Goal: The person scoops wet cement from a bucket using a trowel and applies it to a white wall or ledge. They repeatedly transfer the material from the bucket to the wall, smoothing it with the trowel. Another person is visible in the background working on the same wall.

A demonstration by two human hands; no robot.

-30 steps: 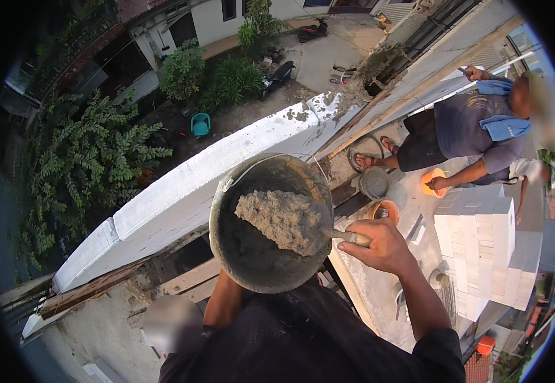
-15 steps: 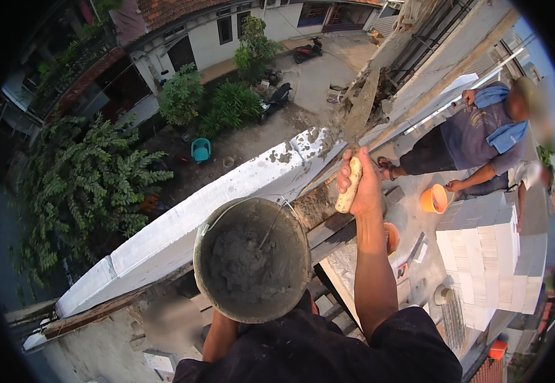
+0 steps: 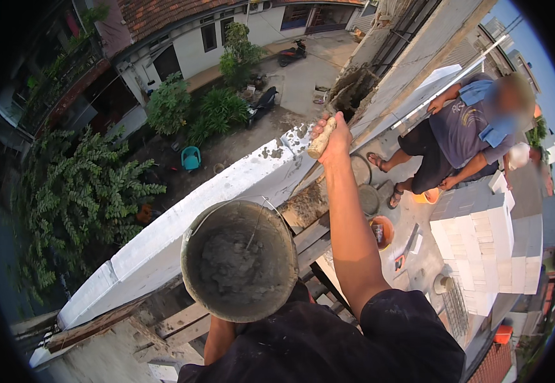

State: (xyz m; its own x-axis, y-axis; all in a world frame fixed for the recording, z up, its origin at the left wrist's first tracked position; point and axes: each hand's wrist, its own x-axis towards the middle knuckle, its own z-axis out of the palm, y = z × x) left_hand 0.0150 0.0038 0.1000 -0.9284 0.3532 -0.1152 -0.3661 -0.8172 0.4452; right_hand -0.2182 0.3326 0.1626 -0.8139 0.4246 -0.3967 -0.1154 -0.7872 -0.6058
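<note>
My right hand [image 3: 337,145] is closed around the pale, worn handle of a trowel [image 3: 321,142], with the arm stretched forward over the far end of a white block wall [image 3: 194,199]. The trowel's blade is hidden beyond my fist. In front of my body is a round, cement-stained bucket [image 3: 191,271] with a wire bail, and wet grey mortar [image 3: 229,255] inside it. My left forearm [image 3: 219,338] runs under the bucket; the hand itself is hidden. Mortar splashes [image 3: 274,153] dot the wall's top near my right hand.
Rough planks [image 3: 182,319] lie along the wall's inner side. At right a co-worker [image 3: 440,137] sits by stacked light blocks [image 3: 466,233]. Orange buckets [image 3: 383,231] and a handsaw [image 3: 406,247] lie on the floor. Beyond the wall is a lower yard [image 3: 271,121] with plants and motorbikes.
My right hand has moved left and a little farther out with the trowel, whose mortar-covered blade showed before. The view has shifted, and the bucket appears slightly lower left.
</note>
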